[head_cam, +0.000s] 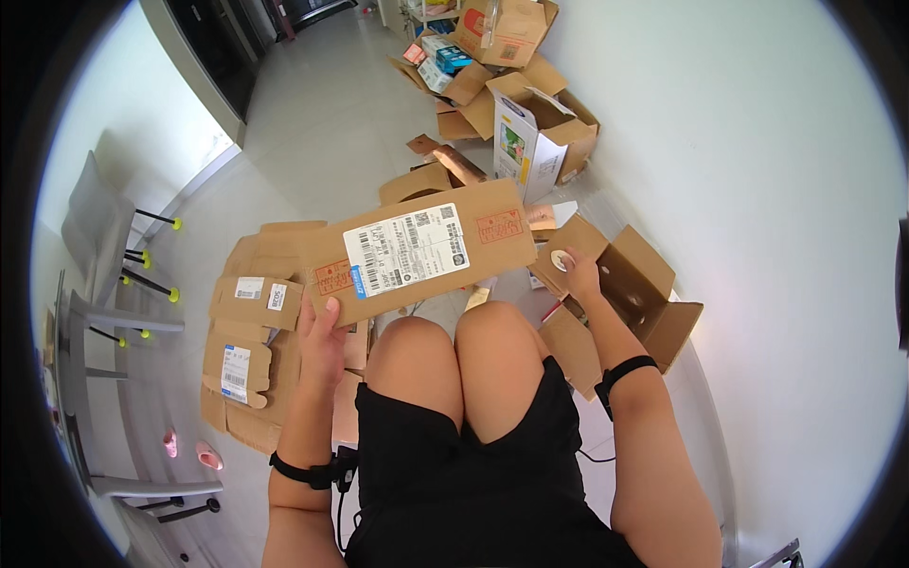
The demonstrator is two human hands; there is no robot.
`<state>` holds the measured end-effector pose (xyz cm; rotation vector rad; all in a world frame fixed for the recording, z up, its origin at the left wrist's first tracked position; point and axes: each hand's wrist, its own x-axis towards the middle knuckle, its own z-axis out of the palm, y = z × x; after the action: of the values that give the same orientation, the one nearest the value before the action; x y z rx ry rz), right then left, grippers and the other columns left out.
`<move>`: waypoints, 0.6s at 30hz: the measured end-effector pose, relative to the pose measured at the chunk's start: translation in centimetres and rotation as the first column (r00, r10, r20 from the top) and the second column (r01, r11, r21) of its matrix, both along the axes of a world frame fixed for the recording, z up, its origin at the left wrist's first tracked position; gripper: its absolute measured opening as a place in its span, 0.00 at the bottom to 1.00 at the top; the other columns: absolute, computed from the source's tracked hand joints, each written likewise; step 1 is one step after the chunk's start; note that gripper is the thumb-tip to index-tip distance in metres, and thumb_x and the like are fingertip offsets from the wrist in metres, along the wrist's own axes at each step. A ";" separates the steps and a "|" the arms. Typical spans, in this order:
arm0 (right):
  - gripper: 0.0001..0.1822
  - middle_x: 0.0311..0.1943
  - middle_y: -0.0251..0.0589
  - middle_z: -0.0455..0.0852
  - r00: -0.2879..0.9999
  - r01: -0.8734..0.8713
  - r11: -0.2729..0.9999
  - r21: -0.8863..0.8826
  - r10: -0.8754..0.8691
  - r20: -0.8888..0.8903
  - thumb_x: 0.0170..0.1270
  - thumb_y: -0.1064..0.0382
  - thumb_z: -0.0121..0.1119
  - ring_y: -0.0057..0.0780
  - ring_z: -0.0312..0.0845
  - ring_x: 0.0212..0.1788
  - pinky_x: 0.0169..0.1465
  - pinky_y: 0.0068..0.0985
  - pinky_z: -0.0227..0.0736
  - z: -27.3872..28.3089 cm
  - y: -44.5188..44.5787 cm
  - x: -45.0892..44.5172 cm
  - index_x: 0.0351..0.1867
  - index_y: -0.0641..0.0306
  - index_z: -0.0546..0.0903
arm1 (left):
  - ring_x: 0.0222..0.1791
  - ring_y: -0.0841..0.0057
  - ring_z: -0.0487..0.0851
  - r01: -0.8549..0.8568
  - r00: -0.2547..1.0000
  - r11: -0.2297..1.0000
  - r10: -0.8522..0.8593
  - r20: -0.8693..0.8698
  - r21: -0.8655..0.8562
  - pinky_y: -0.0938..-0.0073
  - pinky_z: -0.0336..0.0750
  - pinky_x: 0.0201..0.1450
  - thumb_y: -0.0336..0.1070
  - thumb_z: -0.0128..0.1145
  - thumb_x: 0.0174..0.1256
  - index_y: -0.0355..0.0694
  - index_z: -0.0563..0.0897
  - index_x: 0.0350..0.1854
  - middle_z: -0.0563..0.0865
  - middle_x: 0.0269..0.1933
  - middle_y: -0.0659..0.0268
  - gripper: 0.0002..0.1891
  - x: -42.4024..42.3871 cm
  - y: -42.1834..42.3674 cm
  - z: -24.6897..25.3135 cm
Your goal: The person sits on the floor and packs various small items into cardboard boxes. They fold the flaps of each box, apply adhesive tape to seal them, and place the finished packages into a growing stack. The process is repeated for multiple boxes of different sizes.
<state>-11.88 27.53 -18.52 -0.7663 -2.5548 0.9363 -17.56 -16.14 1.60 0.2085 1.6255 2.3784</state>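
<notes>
A long cardboard box [419, 248] is raised above my knees at a tilt. It bears a white shipping label [406, 250] and red printed marks. My left hand [323, 341] grips its near left corner, thumb on top. At the box's right end, apart from it, my right hand [584, 278] has a small round white object [562, 260] at its fingertips; what it is cannot be made out. Below that hand an open cardboard carton [639, 291] with spread flaps stands on the floor.
Flattened cardboard [241, 312] lies to my left. Ahead, by the wall, are a white printed carton [529, 149] and a carton of small boxes [444, 67]. Grey chairs [99, 227] line the left side, with pink shoes [208, 455] on the floor.
</notes>
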 end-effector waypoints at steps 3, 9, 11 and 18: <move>0.15 0.46 0.58 0.84 0.999 0.034 0.999 0.004 -0.034 -0.009 0.65 0.63 0.58 0.53 0.77 0.52 0.56 0.38 0.71 -0.7 0.6 0.0 0.50 0.68 0.81 | 0.61 0.71 0.74 0.033 0.999 0.999 -0.033 0.001 -0.007 0.67 0.68 0.64 0.37 0.54 0.70 0.39 0.58 0.71 0.73 0.63 0.61 0.30 -0.3 0.2 0.0; 0.21 0.54 0.58 0.76 0.990 0.070 0.983 0.171 -0.047 -0.136 0.65 0.61 0.59 0.53 0.72 0.54 0.57 0.39 0.69 3.7 -0.2 0.0 0.57 0.68 0.75 | 0.63 0.73 0.72 0.017 1.000 0.999 -0.016 0.016 -0.037 0.69 0.65 0.66 0.37 0.54 0.69 0.40 0.57 0.71 0.73 0.63 0.62 0.31 -0.2 -0.1 -0.4; 0.23 0.54 0.53 0.76 0.925 -0.004 0.994 -0.111 -0.038 -0.378 0.64 0.58 0.61 0.49 0.71 0.54 0.59 0.38 0.66 8.8 -1.9 -0.7 0.58 0.66 0.73 | 0.65 0.73 0.71 0.011 1.000 0.999 -0.010 0.009 -0.040 0.69 0.63 0.67 0.37 0.55 0.68 0.39 0.57 0.71 0.73 0.64 0.62 0.32 -0.3 0.0 -0.3; 0.38 0.58 0.47 0.74 0.724 -0.399 0.682 0.613 0.644 -0.246 0.49 0.50 0.72 0.47 0.68 0.60 0.62 0.41 0.63 25.8 -12.5 0.0 0.61 0.62 0.70 | 0.68 0.71 0.66 0.189 0.967 0.979 -0.199 -0.160 -0.077 0.67 0.59 0.70 0.31 0.64 0.57 0.38 0.52 0.74 0.69 0.66 0.60 0.43 -0.7 1.4 1.2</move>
<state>-11.85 15.04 7.27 0.3707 -2.4306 0.4124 -18.29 -14.75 2.77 0.5434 1.6616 2.2118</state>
